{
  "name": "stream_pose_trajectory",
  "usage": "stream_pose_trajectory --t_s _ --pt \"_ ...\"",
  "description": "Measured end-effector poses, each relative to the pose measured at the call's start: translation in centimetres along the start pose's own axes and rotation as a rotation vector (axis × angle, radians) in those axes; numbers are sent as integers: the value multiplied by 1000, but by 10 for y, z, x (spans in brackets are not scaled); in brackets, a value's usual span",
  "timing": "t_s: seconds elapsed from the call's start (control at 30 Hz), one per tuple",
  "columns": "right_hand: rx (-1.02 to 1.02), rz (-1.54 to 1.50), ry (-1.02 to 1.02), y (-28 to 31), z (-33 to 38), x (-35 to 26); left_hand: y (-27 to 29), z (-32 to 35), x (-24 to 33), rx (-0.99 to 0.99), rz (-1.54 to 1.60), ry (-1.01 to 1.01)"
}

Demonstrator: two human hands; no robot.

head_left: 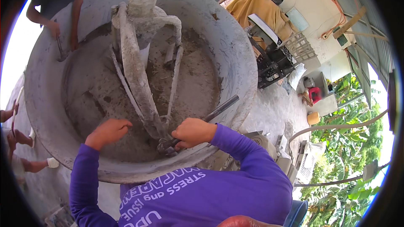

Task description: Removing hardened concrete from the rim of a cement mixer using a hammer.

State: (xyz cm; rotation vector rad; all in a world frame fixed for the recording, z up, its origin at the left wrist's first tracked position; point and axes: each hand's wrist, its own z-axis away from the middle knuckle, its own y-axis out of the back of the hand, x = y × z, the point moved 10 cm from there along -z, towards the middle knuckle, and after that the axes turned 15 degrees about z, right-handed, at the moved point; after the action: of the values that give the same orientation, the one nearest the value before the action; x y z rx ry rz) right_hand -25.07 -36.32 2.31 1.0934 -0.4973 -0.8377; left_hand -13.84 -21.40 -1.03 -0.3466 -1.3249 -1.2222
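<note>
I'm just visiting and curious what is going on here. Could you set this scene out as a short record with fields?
Place: outdoor yard, seen from above
Main thing: large round grey mixer pan, caked with dried cement
Inside it: mixing arms on a central hub, also caked
Right hand: gripping a dark metal tool at the foot of an arm
Left hand: resting inside the pan, holding nothing visible
Sleeves: purple
Other person: at the far rim, hand holding a tool

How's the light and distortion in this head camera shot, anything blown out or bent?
Head view: hard daylight, sky blown white at the left rim; fisheye bends the mixer drum and black corners frame it; right hand on the tool and left hand are sharp.
</note>
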Motion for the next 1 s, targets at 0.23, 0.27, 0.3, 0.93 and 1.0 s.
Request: stream_pose_trajectory --t_s 0.23,0.27,0.3,0.93,1.0 --pt "288 -2 -17 24 9 12 -3 1 -3 25 -177 -15" --pt "288 -5 -16 23 11 14 -3 2 -5 30 -174 -8" --pt "337 3 1 26 14 14 -1 3 -8 35 -172 -1" --pt "301 32 61 16 11 10 5 2 -17 54 -220 57" --pt "293 28 53 17 11 11 4 1 -18 46 -219 54"
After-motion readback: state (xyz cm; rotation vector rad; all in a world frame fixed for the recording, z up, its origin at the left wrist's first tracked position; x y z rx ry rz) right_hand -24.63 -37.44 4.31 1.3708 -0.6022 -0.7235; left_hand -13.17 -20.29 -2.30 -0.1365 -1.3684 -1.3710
